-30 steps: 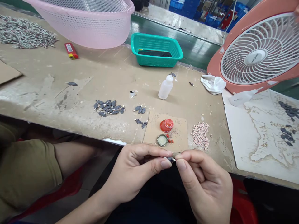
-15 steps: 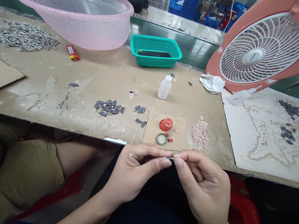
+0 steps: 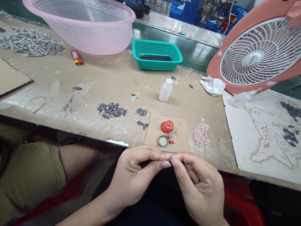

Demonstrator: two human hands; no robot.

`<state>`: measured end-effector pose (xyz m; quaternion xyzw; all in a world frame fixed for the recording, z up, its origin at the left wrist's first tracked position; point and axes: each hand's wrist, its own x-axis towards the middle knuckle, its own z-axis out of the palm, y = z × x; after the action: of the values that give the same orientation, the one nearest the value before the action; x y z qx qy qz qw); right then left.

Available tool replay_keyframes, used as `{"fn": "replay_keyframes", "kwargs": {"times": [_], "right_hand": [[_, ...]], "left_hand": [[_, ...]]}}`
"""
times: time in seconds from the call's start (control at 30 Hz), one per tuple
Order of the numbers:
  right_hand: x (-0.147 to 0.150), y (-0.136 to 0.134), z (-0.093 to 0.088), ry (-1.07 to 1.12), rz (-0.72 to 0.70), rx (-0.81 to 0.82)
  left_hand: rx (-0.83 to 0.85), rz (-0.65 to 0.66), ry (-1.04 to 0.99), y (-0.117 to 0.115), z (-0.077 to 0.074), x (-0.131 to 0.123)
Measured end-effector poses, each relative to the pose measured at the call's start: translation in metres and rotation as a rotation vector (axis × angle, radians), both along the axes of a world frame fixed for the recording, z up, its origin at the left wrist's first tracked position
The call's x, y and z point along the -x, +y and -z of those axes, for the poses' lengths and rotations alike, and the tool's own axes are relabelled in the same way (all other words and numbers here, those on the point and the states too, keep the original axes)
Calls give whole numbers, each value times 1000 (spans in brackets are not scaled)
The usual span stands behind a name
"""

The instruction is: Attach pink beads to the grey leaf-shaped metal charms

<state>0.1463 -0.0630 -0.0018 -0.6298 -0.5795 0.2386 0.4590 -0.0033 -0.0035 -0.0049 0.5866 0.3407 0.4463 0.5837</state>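
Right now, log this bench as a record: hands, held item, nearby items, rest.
left hand: fingertips pinching the small dark piece
right hand: fingertips pinching the same piece from the other side
held item: small dark piece, too small to identify
nearby: cardboard square bearing a red plastic cap and a round metal-rimmed disc; pile of pale beads
rest: dark leaf-shaped charms, plastic dropper bottle, teal plastic basket, pink plastic basket, salmon-pink fan
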Motion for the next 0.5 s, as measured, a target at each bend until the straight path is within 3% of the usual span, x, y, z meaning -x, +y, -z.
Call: {"fn": "replay_keyframes", "kwargs": {"times": [0.17,0.3,0.5], "right_hand": [[2,-2,10,11,-6,-2],[2,-4,17,114,-26,48],[9,-8,16,267,129,76]], "left_hand": [[-101,-25,60,-1,5,0],[-82,-1,117,-1,5,2],[235,55,96,-5,1,7]]}}
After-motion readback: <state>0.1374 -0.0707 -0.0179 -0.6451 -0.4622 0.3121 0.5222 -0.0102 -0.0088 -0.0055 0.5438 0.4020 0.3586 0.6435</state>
